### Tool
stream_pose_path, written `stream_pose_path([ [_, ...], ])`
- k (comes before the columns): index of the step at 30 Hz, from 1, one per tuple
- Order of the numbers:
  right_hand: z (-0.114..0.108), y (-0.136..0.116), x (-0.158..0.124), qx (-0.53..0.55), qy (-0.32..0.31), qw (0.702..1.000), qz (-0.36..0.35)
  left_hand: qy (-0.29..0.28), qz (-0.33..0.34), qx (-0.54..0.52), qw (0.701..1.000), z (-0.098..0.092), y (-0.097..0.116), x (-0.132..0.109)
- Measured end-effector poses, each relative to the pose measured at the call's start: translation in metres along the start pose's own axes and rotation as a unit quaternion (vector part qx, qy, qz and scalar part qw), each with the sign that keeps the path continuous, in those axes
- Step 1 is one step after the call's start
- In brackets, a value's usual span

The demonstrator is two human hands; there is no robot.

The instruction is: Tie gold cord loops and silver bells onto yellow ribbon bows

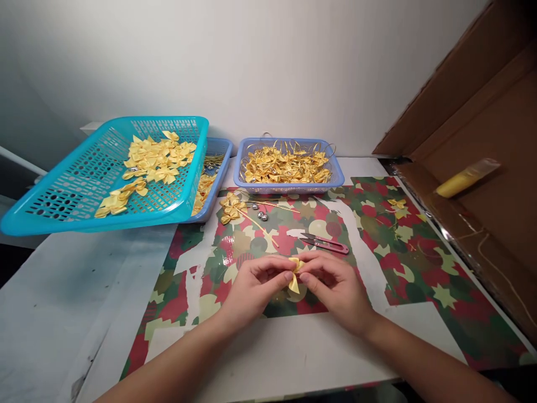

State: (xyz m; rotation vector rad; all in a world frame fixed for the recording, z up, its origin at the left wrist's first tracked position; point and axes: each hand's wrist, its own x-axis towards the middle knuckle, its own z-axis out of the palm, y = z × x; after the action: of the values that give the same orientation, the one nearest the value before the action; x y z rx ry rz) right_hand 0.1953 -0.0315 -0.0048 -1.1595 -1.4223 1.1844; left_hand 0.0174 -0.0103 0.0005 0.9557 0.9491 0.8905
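Note:
Between my two hands is a yellow ribbon bow, held by the fingertips above the patterned sheet. My left hand pinches it from the left, thumb against the near side. From the right, the thumb and fingers of my right hand are closed on the same bow. Part of the bow is hidden behind the fingers. Just beyond my right hand lies a pair of thread snips. Several small silver bells sit further back, beside a few loose yellow bows and gold ties.
A turquoise basket with yellow bows stands tilted at the left, over a blue basket. Another blue basket at the back holds bows with gold loops. Cardboard walls the right side, with a yellow tube-like piece against it.

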Motion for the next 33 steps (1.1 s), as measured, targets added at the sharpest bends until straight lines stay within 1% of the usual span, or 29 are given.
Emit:
stream_pose_path([
  [3,0.001,-0.004,0.002,-0.005,0.034,0.999,-0.011,0.002,0.015,0.019,1.0,0.003,0.0,-0.002],
  [6,-0.001,-0.008,0.004,0.011,0.044,0.999,-0.006,0.005,0.025,0.001,1.0,0.004,-0.001,-0.002],
  [9,-0.005,-0.008,0.003,0.029,0.066,0.997,0.001,0.001,-0.003,-0.038,0.999,0.003,-0.005,0.0],
  [11,-0.007,-0.006,0.0,0.017,0.081,0.996,-0.014,0.003,-0.03,-0.07,0.997,0.001,-0.007,0.002],
  [13,-0.007,-0.004,-0.002,-0.03,0.064,0.996,-0.057,0.001,-0.05,-0.107,0.993,-0.001,-0.01,0.002],
  [15,-0.005,-0.003,-0.004,-0.091,0.026,0.989,-0.11,-0.01,-0.063,-0.144,0.988,-0.001,-0.012,0.002],
  [17,-0.002,-0.003,-0.005,-0.129,0.001,0.981,-0.143,-0.025,-0.072,-0.175,0.982,0.0,-0.011,0.001],
  [22,0.0,-0.004,-0.003,-0.149,-0.003,0.976,-0.156,-0.047,-0.078,-0.206,0.974,0.003,-0.008,0.0],
  [33,-0.001,-0.006,-0.003,-0.145,-0.008,0.972,-0.185,-0.042,-0.085,-0.199,0.976,0.003,-0.008,-0.002],
])
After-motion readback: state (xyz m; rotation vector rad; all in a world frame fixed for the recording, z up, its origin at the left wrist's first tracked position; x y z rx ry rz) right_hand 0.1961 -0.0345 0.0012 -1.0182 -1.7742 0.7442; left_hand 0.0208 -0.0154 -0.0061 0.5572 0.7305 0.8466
